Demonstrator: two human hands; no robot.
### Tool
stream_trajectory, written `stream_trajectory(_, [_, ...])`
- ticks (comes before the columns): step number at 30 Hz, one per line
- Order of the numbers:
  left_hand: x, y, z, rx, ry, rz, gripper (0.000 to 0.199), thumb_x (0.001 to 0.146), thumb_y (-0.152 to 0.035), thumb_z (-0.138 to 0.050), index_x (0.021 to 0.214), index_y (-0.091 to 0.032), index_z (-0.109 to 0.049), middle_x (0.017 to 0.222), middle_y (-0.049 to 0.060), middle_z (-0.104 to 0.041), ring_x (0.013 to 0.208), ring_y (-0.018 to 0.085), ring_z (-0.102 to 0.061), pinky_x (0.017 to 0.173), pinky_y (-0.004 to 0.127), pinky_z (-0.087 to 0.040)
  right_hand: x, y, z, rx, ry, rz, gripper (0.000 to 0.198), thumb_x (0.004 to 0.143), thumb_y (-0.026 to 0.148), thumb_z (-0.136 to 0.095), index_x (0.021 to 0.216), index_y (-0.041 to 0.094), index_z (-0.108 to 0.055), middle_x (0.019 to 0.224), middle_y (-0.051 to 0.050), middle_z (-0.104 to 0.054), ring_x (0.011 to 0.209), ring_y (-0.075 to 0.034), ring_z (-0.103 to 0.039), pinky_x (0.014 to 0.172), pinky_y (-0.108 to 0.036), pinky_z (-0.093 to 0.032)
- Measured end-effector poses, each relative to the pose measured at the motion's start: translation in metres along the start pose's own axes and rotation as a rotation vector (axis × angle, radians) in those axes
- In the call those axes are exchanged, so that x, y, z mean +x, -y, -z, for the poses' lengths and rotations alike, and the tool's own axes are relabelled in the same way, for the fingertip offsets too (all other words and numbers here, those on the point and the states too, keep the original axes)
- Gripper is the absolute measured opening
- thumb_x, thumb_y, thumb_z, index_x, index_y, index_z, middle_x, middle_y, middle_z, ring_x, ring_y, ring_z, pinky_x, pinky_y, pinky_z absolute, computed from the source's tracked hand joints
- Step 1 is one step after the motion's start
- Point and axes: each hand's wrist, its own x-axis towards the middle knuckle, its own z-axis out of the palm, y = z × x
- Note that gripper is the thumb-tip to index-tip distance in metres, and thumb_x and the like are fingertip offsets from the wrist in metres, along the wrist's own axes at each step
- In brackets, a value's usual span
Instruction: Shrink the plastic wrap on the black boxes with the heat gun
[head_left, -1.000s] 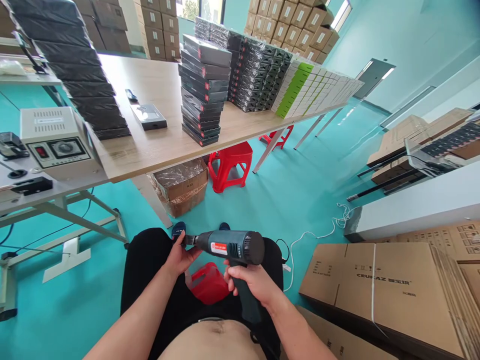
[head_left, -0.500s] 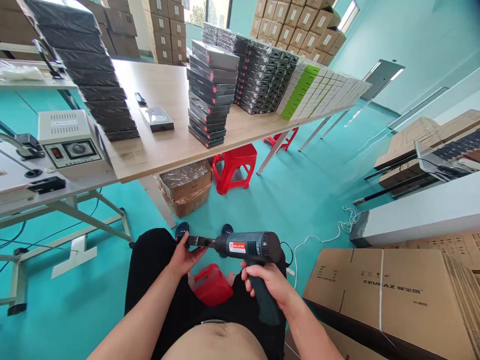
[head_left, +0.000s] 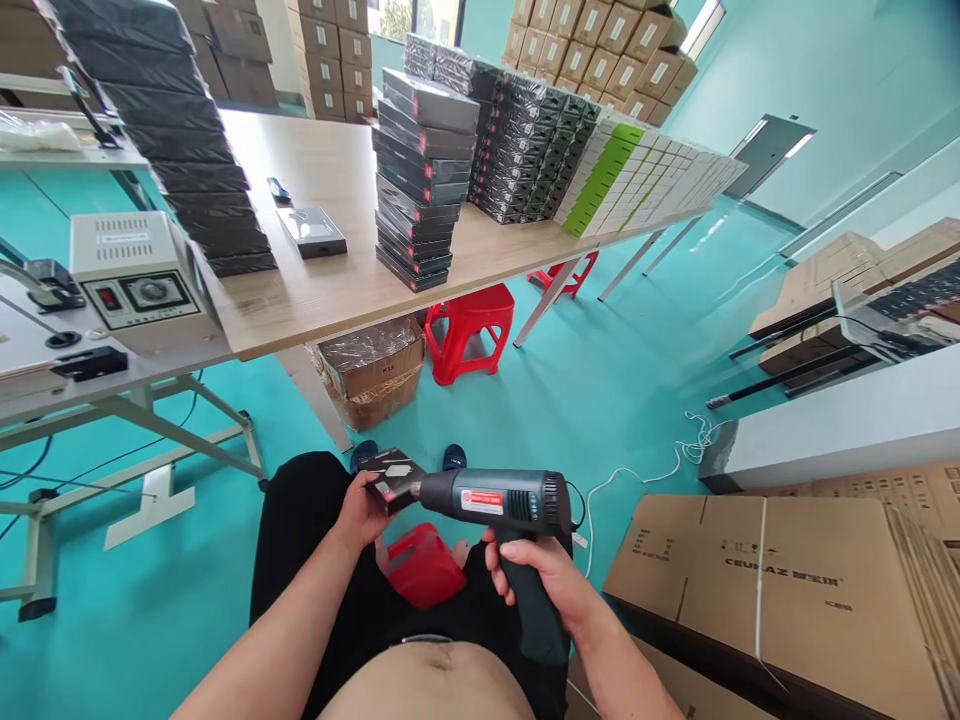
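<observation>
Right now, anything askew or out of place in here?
Two things. The red-marked black box stack near the front edge of the table is staggered, boxes jutting past one another. White cable lies loosely bunched on the floor, a possible trip hazard. No spill visible.

From afar I am seeing the left hand (head_left: 365,515) holding a small box (head_left: 394,476) at the left end of the heat gun (head_left: 491,498), which the right hand (head_left: 541,568) is gripping. Ahead, the table (head_left: 319,298) is bearing a tall stack (head_left: 180,150), a lower stack (head_left: 420,205) and, between them, a lone box (head_left: 313,232). A control unit (head_left: 136,285) is standing on the bench (head_left: 22,340) left of the table. Beneath the table, a carton (head_left: 379,375) is sitting left of a stool (head_left: 472,318). Packing cartons (head_left: 750,600) are lying right of the right hand
</observation>
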Motion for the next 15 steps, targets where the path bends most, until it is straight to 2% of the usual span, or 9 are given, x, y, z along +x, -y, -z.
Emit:
stream_trajectory(3, [0.0,0.002,-0.001,0.001,-0.045,-0.042,0.036,0.056,-0.01,-0.05,0.091,-0.012,-0.06,0.083,0.011,-0.069,0.074,0.028,-0.068,0.069,0.045,-0.057,-0.008,-0.002,0.009,0.064,-0.082,0.019,0.032,0.074,0.032,-0.063,0.099,0.012,-0.065,0.08,-0.007,-0.066,0.06,-0.015,-0.06,0.049,-0.025,-0.046])
stream_trajectory(7, [0.008,0.004,0.002,0.008,-0.163,-0.1,0.028,0.046,-0.009,-0.046,0.071,-0.015,-0.056,0.061,0.004,-0.061,0.057,0.022,-0.063,0.057,0.037,-0.056,-0.018,-0.009,0.017,0.078,-0.168,0.022,0.029,0.075,0.03,-0.062,0.097,0.013,-0.065,0.078,-0.006,-0.065,0.058,-0.014,-0.059,0.048,-0.023,-0.044])
stream_trajectory(10, [0.012,0.006,0.005,0.003,-0.153,-0.123,0.022,0.046,-0.009,-0.046,0.066,-0.015,-0.053,0.058,0.004,-0.059,0.053,0.02,-0.06,0.053,0.032,-0.054,-0.022,-0.016,0.02,0.061,-0.132,0.01,0.028,0.078,0.029,-0.059,0.1,0.012,-0.065,0.08,-0.006,-0.065,0.059,-0.014,-0.059,0.05,-0.024,-0.046])
stream_trajectory(15, [0.011,0.005,0.006,0.003,-0.151,-0.137,0.021,0.047,-0.009,-0.046,0.065,-0.015,-0.054,0.059,0.005,-0.059,0.053,0.02,-0.06,0.053,0.033,-0.053,-0.022,-0.022,0.021,0.052,-0.071,0.006,0.029,0.081,0.027,-0.055,0.104,0.012,-0.064,0.084,-0.007,-0.065,0.061,-0.014,-0.06,0.052,-0.024,-0.048])
